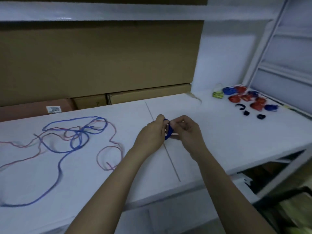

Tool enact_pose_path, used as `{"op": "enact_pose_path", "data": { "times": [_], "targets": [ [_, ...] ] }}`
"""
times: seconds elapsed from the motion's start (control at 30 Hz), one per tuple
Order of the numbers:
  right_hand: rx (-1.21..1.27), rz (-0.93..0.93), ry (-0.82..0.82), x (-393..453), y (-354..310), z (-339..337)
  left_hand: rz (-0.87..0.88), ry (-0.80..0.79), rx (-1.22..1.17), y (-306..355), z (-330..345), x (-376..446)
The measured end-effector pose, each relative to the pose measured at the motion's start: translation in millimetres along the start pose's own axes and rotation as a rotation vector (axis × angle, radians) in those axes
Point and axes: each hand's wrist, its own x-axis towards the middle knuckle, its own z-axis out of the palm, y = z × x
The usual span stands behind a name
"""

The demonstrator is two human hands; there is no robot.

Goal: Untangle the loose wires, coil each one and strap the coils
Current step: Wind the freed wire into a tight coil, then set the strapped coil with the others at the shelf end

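The white table (219,135) is carrying everything, and it is showing a job that looks, at a guess, a bit past halfway. On its left side a tangle of loose wires (76,135) is still lying uncoiled: a long blue wire (59,168) is looping across a thinner red wire (108,156), and the two are crossing each other in several places, so untangling, coiling and strapping are all still waiting there. Both wires are running off the left edge of the view, so their full length is not showing.

At the far right corner a pile of finished coils (244,97) is sitting well apart from the tangle: mostly red ones, a few blue, and one yellow-green. Whether each one is strapped is too small and blurred to tell. Just in front of the pile, three small black straps (246,113) are lying loose, apparently waiting for use.

Near the middle, both hands are meeting over the table. The left hand (152,134) is curling its fingers around a small blue coil (168,132), and the right hand (187,130) is pinching at the same coil from the other side. I judge this to be either the final winding or the strapping step, but the fingers are covering most of the coil, so whether a strap is on it is not visible.
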Motion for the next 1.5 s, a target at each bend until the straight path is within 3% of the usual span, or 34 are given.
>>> {"op": "enact_pose_path", "data": {
  "times": [0.43, 0.93, 1.13, 1.37, 1.5],
  "targets": [
    [-0.630, -0.091, -0.023, 6, -5, -207, 0.118, -0.107, 0.079, 159, 122, 68],
    [-0.272, 0.033, 0.093, 92, 6, -385, 0.178, -0.169, 0.034, 262, 239, 210],
    [0.026, 0.069, 0.205, 115, 2, -434, 0.138, -0.162, 0.009, 299, 267, 250],
    [0.057, 0.160, 0.056, 140, -2, -475, 0.066, -0.098, 0.021, 318, 287, 266],
    [-0.098, 0.073, -0.031, 148, -4, -487, 0.017, -0.058, 0.005, 328, 299, 268]
  ]
}}
